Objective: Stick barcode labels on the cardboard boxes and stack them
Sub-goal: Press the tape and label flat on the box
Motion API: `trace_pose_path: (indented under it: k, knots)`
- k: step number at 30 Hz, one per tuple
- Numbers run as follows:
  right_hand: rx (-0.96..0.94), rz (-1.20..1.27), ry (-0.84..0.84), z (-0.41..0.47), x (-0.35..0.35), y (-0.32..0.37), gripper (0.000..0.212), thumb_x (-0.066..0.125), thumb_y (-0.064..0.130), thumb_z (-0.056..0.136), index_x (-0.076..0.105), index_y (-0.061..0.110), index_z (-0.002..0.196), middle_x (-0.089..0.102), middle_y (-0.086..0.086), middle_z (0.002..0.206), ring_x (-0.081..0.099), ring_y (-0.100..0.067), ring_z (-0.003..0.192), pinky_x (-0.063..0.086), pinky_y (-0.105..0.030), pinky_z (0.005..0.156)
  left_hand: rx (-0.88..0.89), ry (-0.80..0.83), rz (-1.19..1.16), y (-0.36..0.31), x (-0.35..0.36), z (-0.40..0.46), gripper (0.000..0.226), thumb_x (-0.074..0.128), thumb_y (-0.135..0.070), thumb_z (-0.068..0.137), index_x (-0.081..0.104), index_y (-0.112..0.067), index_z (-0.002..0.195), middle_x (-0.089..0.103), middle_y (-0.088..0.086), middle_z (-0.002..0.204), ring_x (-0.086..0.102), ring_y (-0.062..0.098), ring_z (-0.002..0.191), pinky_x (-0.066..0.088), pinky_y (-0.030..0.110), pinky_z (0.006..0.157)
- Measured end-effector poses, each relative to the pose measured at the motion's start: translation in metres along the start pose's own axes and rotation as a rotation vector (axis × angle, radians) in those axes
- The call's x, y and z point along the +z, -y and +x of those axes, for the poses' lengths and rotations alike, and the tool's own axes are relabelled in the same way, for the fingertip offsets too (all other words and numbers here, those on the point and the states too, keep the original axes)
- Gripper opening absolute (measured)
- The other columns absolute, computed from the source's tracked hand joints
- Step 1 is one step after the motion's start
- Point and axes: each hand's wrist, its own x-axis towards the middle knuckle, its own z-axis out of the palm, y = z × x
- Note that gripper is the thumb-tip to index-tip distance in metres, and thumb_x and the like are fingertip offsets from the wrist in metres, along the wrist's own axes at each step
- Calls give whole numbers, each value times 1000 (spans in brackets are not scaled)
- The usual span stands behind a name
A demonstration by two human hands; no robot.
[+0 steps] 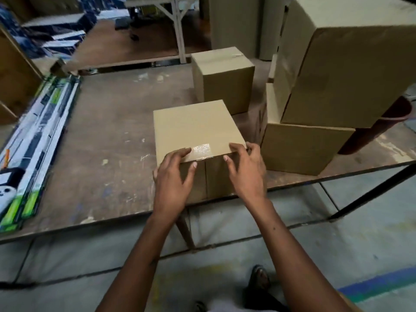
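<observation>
A worn wooden table (pixel 108 136) stands on a grey concrete floor (pixel 337 244) in a storeroom. At its near edge sits a cardboard box (pixel 198 124) with a glossy label (pixel 202 149) on top by the near rim. The left hand (pixel 173 183) lies spread, fingers straight over that front top edge; the right hand (pixel 246 170) has loosely curved fingers resting on the box's near right corner, pinching nothing. Behind stands a second box (pixel 225 75). At the right edge, stacked boxes (pixel 326 86) rise. Long printed packages (pixel 38 140) line the left edge.
</observation>
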Motion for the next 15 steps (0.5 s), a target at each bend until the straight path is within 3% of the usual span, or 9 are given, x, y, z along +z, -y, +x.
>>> trace_pose_path:
  k: [2, 5, 7, 11, 15]
  knots:
    - [-6, -48, -49, -2, 5, -1, 37, 57, 50, 108, 60, 36, 142, 44, -8, 154, 50, -28, 139, 48, -50, 112, -52, 12, 122, 15, -4, 1, 41, 61, -46, 106, 61, -35, 145, 49, -5, 158, 45, 14, 147, 27, 48, 122]
    - [28, 129, -45, -3, 6, -4, 37, 58, 57, 106, 65, 38, 136, 43, -1, 150, 53, -23, 134, 52, -52, 110, -179, -16, 19, 26, -7, -3, 40, 59, -51, 106, 60, -41, 145, 32, 0, 168, 37, 17, 153, 27, 52, 126]
    - [108, 357, -60, 1, 6, -8, 40, 64, 58, 103, 66, 36, 135, 44, 3, 143, 58, -18, 126, 58, -48, 105, -251, -41, -180, 30, -5, -5, 40, 58, -53, 107, 59, -46, 146, 41, -2, 162, 43, 8, 142, 37, 42, 124]
    - [281, 466, -5, 13, 12, -12, 75, 68, 65, 97, 47, 28, 158, 53, 0, 155, 53, -21, 141, 50, -46, 113, -252, -150, -282, 34, 6, -5, 35, 61, -50, 107, 61, -48, 142, 61, -15, 147, 52, 3, 136, 47, 42, 118]
    - [330, 499, -37, 16, 18, -15, 66, 74, 58, 96, 59, 20, 148, 63, -1, 141, 60, -24, 131, 53, -51, 110, -302, -181, -358, 34, 7, -4, 37, 67, -39, 105, 61, -45, 142, 60, -20, 148, 52, 4, 139, 46, 46, 120]
